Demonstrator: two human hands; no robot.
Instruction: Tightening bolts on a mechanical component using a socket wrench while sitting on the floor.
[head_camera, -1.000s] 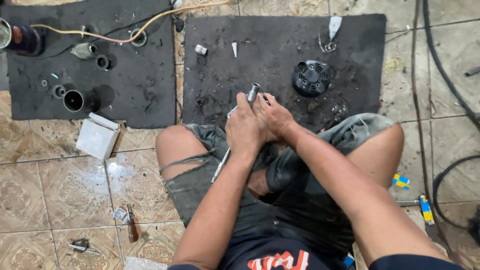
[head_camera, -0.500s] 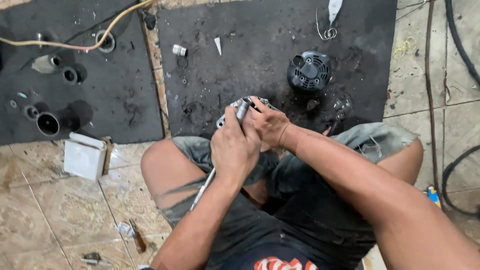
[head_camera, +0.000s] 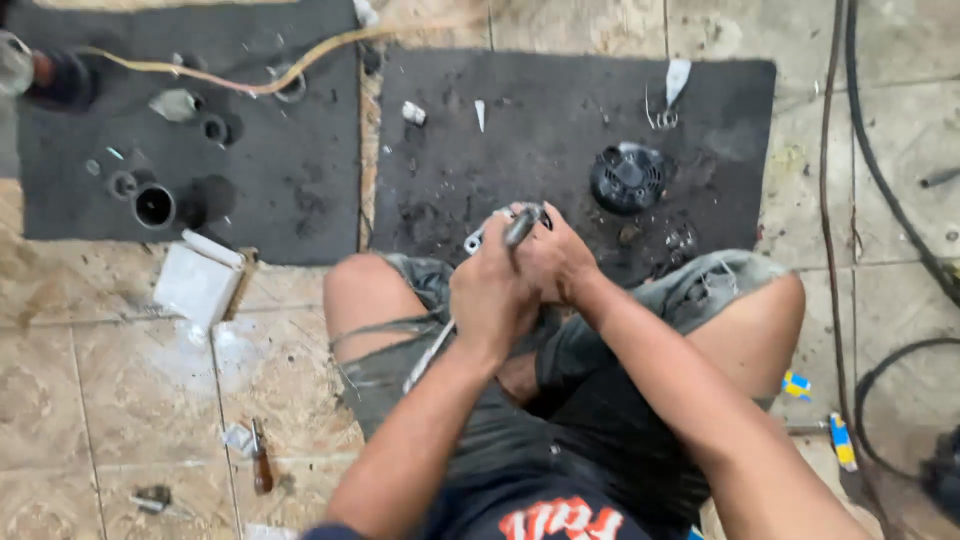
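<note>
Left hand (head_camera: 492, 300) closed around a long metal tool (head_camera: 520, 228), shaft running down past the wrist; right hand (head_camera: 556, 262) clenched on a small metal part (head_camera: 478, 240) at frame centre, braced over the lap, likely for leverage. Black round housing (head_camera: 627, 178) lies upper right on a dark mat (head_camera: 560, 110); second mat (head_camera: 290, 130) with loose rings upper left. Tiled floor (head_camera: 120, 400), cables at right edge.

Both hands, left hand (head_camera: 490, 295) and right hand (head_camera: 556, 262), clasp a metal tool (head_camera: 520, 226) above the dark mat (head_camera: 560, 120).
</note>
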